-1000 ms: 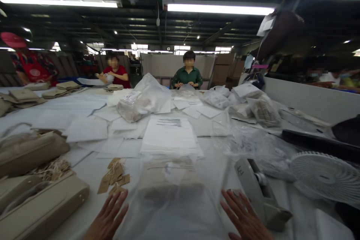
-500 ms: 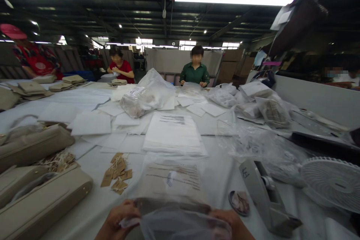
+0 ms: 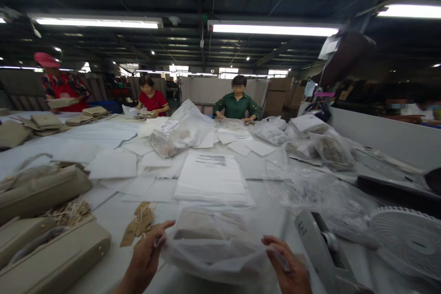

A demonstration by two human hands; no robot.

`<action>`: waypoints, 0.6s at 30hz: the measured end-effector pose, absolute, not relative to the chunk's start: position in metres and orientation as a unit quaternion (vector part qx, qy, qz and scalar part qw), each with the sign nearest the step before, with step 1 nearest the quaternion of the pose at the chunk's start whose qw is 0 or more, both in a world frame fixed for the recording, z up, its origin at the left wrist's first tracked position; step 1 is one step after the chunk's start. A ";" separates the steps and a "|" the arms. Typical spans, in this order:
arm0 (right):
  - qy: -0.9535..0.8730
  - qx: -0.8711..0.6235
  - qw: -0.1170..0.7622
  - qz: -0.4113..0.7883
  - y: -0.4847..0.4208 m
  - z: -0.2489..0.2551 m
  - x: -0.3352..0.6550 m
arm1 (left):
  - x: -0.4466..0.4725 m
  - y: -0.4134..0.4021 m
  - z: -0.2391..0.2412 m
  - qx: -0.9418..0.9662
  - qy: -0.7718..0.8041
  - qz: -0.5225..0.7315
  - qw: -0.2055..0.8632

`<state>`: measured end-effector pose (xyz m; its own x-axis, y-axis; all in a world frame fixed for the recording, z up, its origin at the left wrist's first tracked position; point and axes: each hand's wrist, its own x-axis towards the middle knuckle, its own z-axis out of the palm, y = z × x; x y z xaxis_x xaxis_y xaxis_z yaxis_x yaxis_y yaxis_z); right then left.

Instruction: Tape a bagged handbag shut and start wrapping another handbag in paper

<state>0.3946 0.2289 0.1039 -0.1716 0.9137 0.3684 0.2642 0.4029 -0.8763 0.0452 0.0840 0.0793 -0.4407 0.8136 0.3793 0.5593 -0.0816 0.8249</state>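
Down at the bottom of the head view, both hands were on a clear plastic bag (image 3: 215,250) with something pale and folded inside it. The bag lay on the white counter (image 3: 103,213) straight ahead of the person, between the two hands, with its long axis running left to right. The left hand (image 3: 146,257) met the bag's left end, thumb pointed toward the middle and fingers (image 3: 161,229) closed on the plastic edge. The right hand (image 3: 287,264) met the right end, its fingers curled inward and pinching the film there. Neither hand was clearly nearer; each held its own end, and the bag sagged a little between them. Both forearms came up from the lower edge of the picture, wrists low near the counter, palms turned toward one another.

Just left of the left hand lay a small heap of brown paper tags (image 3: 138,225) with string. Farther left sat beige bags (image 3: 51,248) in a row. To the right of the right hand stood a grey tape dispenser (image 3: 324,248), and beyond it a white fan (image 3: 403,234). Ahead of the bag lay a stack of white sheets (image 3: 212,179). Across the counter, a person in a green top (image 3: 237,105) and another in a red top (image 3: 153,101) were working with their own hands.
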 end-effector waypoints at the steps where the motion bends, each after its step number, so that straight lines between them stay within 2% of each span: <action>1: -0.683 -0.430 0.478 0.347 0.231 0.107 0.394 | 0.044 0.089 0.084 0.526 0.664 0.516 0.126; 6: -0.618 -0.512 0.425 0.419 0.231 0.104 0.387 | 0.047 0.115 0.083 0.479 0.684 0.533 0.139; 12: -0.591 -0.513 0.458 0.421 0.229 0.082 0.381 | 0.042 0.109 0.041 0.380 0.717 0.569 0.135; 18: -0.640 -0.543 0.371 0.397 0.234 0.045 0.379 | 0.051 0.086 -0.006 0.318 0.758 0.542 0.176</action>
